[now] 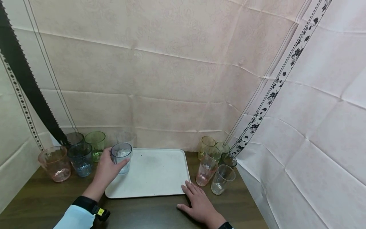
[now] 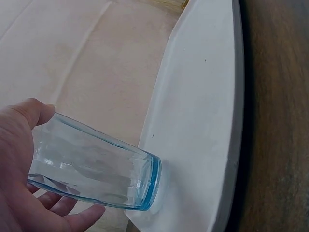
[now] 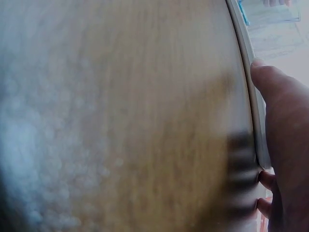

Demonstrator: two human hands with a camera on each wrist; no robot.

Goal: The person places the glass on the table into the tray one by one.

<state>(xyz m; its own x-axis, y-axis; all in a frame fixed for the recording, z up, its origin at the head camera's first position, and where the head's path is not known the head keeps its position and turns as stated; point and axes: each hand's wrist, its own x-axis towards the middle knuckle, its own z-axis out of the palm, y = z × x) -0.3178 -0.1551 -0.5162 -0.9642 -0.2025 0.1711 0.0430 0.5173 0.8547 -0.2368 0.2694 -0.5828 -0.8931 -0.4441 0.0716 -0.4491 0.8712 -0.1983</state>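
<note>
My left hand [image 1: 107, 168] grips a light blue drinking glass [image 2: 96, 164], thumb on one side and fingers round the other. The glass is upright over the left part of a white rectangular tray [image 1: 160, 173], its base right at the tray surface in the left wrist view. At the tray's front right corner is my right hand [image 1: 197, 203], fingers spread and fairly straight, fingertips by the rim and holding nothing. A clear glass [image 1: 125, 136] stands behind the blue one, partly hidden by it.
Left of the tray stand a wide pinkish glass [image 1: 54, 162], a dark blue glass [image 1: 81, 162], a green glass [image 1: 96, 141] and a dark grey glass [image 1: 75, 137]. Several glasses cluster at the right, including a pink glass [image 1: 205, 173] and a clear glass [image 1: 221, 181]. Cloth [image 1: 171, 79] hangs behind.
</note>
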